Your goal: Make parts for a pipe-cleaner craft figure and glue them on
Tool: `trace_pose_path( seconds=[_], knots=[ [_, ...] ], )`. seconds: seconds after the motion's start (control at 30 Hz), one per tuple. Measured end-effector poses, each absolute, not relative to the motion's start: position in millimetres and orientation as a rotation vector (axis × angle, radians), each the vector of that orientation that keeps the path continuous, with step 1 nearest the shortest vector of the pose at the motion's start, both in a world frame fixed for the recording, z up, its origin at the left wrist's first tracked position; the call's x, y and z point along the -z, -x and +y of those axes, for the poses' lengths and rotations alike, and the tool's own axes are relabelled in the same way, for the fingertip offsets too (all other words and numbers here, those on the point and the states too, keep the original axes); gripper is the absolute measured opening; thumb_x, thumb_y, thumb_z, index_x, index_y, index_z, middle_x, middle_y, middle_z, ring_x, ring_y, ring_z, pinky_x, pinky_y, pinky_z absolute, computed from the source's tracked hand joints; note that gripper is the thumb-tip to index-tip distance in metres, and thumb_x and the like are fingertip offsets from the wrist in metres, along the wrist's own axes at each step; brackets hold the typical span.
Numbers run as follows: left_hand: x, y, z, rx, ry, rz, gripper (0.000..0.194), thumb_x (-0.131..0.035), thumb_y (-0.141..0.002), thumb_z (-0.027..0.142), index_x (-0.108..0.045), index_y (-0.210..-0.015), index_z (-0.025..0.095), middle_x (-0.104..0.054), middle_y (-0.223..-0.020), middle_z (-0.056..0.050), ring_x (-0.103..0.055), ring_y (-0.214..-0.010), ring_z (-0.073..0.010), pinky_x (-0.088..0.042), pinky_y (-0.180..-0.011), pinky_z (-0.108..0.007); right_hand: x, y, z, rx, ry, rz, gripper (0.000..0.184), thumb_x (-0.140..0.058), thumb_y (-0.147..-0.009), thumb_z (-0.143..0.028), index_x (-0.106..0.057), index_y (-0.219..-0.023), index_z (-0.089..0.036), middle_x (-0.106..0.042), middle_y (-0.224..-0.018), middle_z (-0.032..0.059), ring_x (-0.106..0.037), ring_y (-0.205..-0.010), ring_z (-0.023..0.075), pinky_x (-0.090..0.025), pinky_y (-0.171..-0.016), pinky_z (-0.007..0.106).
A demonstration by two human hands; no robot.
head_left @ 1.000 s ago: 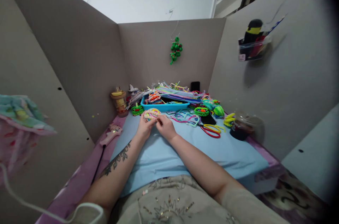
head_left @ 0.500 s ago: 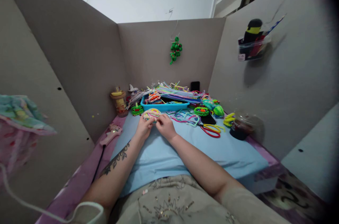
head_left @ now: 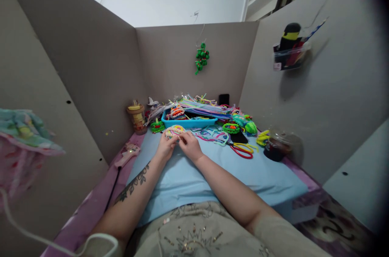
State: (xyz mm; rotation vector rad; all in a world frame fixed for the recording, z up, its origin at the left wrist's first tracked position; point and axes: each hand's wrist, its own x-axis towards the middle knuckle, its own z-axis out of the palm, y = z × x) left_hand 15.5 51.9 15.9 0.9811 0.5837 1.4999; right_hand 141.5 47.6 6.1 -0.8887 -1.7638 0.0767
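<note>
A round, multicoloured pipe-cleaner craft piece (head_left: 175, 130) in pale, yellow and pink tones is held up over the front of the blue tray. Wrapped around its left and lower side, my left hand (head_left: 166, 146) has its fingers closed on it. My right hand (head_left: 191, 146) pinches at its lower right edge, and the fingertips meet those of the left. Just what strand lies between the right fingertips is too small to make out. Loose coloured pipe cleaners (head_left: 214, 134) lie right of the hands, near red-handled scissors (head_left: 243, 150).
Behind the hands, a blue tray (head_left: 190, 124) holds piled pipe cleaners. Green finished pieces (head_left: 157, 126) stand beside it. A cup (head_left: 137, 118) is at the left, a pink glue gun (head_left: 129, 155) nearer, and a dark-based jar (head_left: 275, 150) at the right. Grey partitions (head_left: 182, 78) enclose the table.
Both hands stay in nearly the same place around the piece. My fingertips have shifted only slightly; the view has barely moved.
</note>
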Motion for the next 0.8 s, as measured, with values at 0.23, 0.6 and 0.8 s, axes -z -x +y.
trace_pose_path(
  seconds=[0.23,0.6,0.8],
  knots=[
    [-14,-14,53,-1.502,-0.966,0.527,0.053,-0.078,-0.061,0.016,-0.052,-0.107,0.019,-0.066,-0.095,-0.004,-0.063,-0.082,-0.0151,-0.049,-0.07,-0.025,-10,-140,42,-0.105,0.87,-1.761,0.015,-0.048,-0.082,-0.017,-0.061,-0.089,-0.02,-0.057,-0.083,0.0048,-0.055,-0.076,0.0165,-0.048,-0.071,0.028],
    [-17,11,71,-1.637,-0.68,0.549,0.026,-0.073,-0.065,0.011,-0.059,-0.087,0.015,-0.069,-0.085,-0.003,-0.066,-0.078,-0.0148,-0.053,-0.07,-0.025,0,-150,60,-0.273,1.004,-1.43,0.019,-0.047,-0.077,-0.017,-0.053,-0.095,-0.018,-0.057,-0.078,0.002,-0.052,-0.063,0.0135,-0.044,-0.062,0.027],
    [-19,12,73,-1.651,-0.546,0.547,0.018,-0.062,-0.072,0.005,-0.062,-0.088,0.014,-0.07,-0.087,-0.003,-0.066,-0.08,-0.0135,-0.053,-0.07,-0.022,5,-143,58,-0.334,0.967,-1.709,0.01,-0.049,-0.074,-0.015,-0.058,-0.073,-0.019,-0.058,-0.073,0.0016,-0.053,-0.069,0.0152,-0.042,-0.066,0.027]
  ],
)
